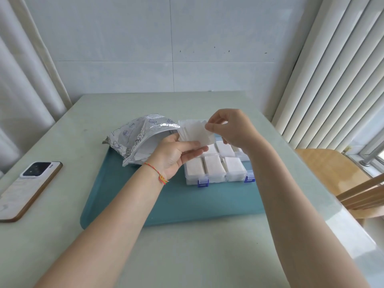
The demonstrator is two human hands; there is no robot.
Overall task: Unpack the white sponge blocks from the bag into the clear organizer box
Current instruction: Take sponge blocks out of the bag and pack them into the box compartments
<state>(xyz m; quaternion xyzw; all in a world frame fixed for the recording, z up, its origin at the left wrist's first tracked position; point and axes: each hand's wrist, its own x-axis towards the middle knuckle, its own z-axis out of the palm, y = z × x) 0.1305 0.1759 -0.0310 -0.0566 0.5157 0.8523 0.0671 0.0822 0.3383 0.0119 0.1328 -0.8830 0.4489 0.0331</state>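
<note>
A silver printed bag [137, 136] lies open on the teal mat [170, 204], its mouth facing right. Beside it stands the clear organizer box [216, 179] with blue latches; white sponge blocks [214, 168] fill its near compartments. Above the box's far half, both hands hold a small stack of white sponge blocks [195, 132]. My left hand [176, 152] holds the stack from below between thumb and fingers. My right hand [230, 129] pinches the stack's right edge from above. The box's far compartments are partly hidden behind the hands.
A phone [27, 188] in a wood-edged case lies face down at the table's left. A wooden chair [336, 179] stands at the right, beside vertical blinds [332, 69]. The table backs onto a tiled wall.
</note>
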